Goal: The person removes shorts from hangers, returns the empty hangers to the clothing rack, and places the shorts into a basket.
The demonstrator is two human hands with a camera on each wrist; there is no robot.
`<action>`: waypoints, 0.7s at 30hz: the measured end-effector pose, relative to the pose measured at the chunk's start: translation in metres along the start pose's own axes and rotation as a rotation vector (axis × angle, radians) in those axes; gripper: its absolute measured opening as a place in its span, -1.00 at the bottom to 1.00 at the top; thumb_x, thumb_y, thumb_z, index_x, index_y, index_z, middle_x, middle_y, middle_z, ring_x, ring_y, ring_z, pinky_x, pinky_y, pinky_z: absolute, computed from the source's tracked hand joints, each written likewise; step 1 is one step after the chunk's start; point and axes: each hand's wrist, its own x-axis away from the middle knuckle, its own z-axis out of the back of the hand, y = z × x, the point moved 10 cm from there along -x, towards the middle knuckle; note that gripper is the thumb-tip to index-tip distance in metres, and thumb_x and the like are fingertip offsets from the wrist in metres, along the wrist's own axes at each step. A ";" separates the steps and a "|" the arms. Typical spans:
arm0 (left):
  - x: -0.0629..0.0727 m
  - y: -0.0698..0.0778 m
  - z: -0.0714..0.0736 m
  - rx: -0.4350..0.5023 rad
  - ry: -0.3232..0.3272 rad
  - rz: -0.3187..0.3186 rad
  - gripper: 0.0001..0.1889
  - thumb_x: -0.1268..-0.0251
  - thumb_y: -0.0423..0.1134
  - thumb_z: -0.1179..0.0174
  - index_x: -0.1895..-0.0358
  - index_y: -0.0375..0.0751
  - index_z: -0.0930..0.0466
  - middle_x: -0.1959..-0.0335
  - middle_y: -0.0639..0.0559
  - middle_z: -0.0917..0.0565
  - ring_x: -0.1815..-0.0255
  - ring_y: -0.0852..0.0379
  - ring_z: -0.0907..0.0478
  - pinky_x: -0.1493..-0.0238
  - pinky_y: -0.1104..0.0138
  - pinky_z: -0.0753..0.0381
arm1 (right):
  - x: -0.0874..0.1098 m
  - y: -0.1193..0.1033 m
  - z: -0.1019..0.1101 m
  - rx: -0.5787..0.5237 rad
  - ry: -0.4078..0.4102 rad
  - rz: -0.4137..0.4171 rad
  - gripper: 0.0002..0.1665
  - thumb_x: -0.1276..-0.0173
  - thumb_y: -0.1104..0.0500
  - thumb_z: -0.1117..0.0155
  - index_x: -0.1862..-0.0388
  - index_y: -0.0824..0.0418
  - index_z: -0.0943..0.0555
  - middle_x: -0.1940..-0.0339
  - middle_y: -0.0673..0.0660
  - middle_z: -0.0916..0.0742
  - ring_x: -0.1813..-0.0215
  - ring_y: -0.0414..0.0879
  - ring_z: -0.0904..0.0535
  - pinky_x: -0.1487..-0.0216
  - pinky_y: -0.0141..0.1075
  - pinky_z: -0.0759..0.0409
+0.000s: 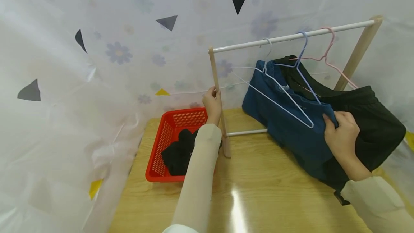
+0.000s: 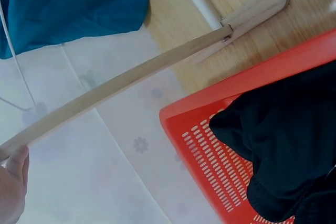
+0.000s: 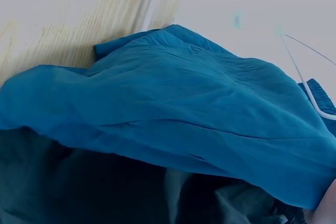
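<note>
My right hand point(image 1: 343, 132) pinches the waistband end of a pair of blue pants point(image 1: 291, 136), thumb in front. A blue hanger point(image 1: 302, 55) hangs from the rail, its lower part going behind the front of that waistband. In front of the blue cloth hangs a white hanger point(image 1: 284, 92) with nothing on it. My left hand point(image 1: 212, 105) grips the wooden side post point(image 1: 214, 67) of the clothes rack between thumb and fingers. In the right wrist view, the blue pants point(image 3: 210, 108) fill the middle and only an edge of the hand shows.
Black pants point(image 1: 372, 118) hang behind the blue ones beneath a pink hanger point(image 1: 330, 46). A red basket point(image 1: 163, 136) with black clothing point(image 1: 181, 152) stands left of the rack on the wooden table point(image 1: 258, 197). The white rail point(image 1: 291, 37) runs across to the far post point(image 1: 359, 53).
</note>
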 end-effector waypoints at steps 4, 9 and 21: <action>0.001 -0.002 0.004 -0.041 0.012 -0.002 -0.78 -0.27 -0.36 -0.13 0.09 -0.39 -0.64 0.19 -0.26 -0.70 0.13 -0.06 -0.64 0.11 0.23 -0.63 | 0.002 0.000 0.003 -0.008 0.028 0.000 -0.84 -0.19 0.39 -0.21 0.31 0.52 -0.60 0.35 0.46 -0.68 0.31 -0.54 -0.51 0.22 -0.79 -0.13; 0.001 -0.002 0.006 -0.104 0.027 -0.029 -0.80 -0.24 -0.35 -0.16 0.19 -0.41 -0.67 0.27 -0.24 -0.72 0.22 -0.06 -0.65 0.18 0.25 -0.64 | 0.006 -0.003 0.008 -0.033 0.075 0.032 -0.87 -0.18 0.41 -0.21 0.32 0.48 -0.63 0.41 0.50 -0.67 0.36 -0.88 -0.26 0.28 -0.83 -0.16; -0.001 0.002 0.003 -0.081 0.025 -0.049 -0.81 -0.25 -0.35 -0.16 0.21 -0.43 -0.66 0.27 -0.25 -0.71 0.21 -0.08 -0.64 0.17 0.23 -0.64 | -0.020 -0.019 0.048 -0.160 0.244 0.064 -0.80 -0.23 0.33 -0.22 0.32 0.48 -0.68 0.30 -0.49 -0.60 0.27 -0.68 -0.51 0.20 -0.75 -0.38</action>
